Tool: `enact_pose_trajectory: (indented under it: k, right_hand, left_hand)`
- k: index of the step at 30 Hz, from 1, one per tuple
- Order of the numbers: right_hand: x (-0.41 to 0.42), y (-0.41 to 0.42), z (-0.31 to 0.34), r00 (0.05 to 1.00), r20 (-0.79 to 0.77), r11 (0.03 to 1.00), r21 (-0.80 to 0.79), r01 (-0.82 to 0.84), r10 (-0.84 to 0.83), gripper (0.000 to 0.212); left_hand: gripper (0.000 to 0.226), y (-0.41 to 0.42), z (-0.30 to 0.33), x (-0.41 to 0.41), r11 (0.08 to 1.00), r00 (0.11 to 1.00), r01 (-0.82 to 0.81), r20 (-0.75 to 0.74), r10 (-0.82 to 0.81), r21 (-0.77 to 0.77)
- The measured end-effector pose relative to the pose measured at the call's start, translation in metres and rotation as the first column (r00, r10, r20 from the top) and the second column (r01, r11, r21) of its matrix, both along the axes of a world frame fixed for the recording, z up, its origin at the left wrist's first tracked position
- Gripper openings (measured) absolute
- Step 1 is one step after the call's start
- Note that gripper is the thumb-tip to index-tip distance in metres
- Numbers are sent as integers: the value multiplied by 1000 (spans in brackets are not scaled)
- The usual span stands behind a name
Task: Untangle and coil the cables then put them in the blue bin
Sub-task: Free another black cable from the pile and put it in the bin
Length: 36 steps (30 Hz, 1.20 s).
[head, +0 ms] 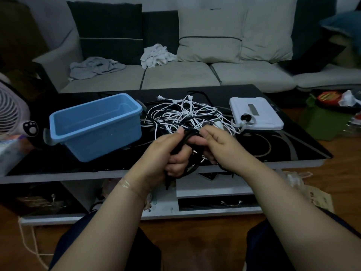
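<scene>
A tangle of white and black cables (185,112) lies in the middle of the black coffee table (283,145). The blue bin (93,126) stands to its left, with nothing inside. My left hand (170,151) grips a coiled bundle of black cable (190,134) just over the table's front edge. My right hand (216,141) pinches the same black cable at the top of the coil, close beside my left thumb. Part of the coil is hidden behind my fingers.
A white flat device (256,112) with a black cord lies at the table's right. A fan (11,112) stands at far left. Behind the table is a sofa (175,75) with crumpled cloths (156,55). A green stool (322,118) with clutter sits on the floor at right.
</scene>
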State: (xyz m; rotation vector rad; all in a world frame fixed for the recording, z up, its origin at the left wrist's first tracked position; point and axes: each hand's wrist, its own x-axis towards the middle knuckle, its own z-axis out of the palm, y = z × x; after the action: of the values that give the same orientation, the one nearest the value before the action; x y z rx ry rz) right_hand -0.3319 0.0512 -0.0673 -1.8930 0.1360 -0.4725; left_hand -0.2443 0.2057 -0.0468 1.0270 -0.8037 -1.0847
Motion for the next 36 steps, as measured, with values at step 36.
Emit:
enact_pose_trajectory:
  k: [36]
  right_hand:
    - [-8, 55, -9, 986, -146, 756, -653, -35, -81, 29]
  left_hand:
    - [32, 0, -5, 26, 604, 526, -753, 311, 791, -263]
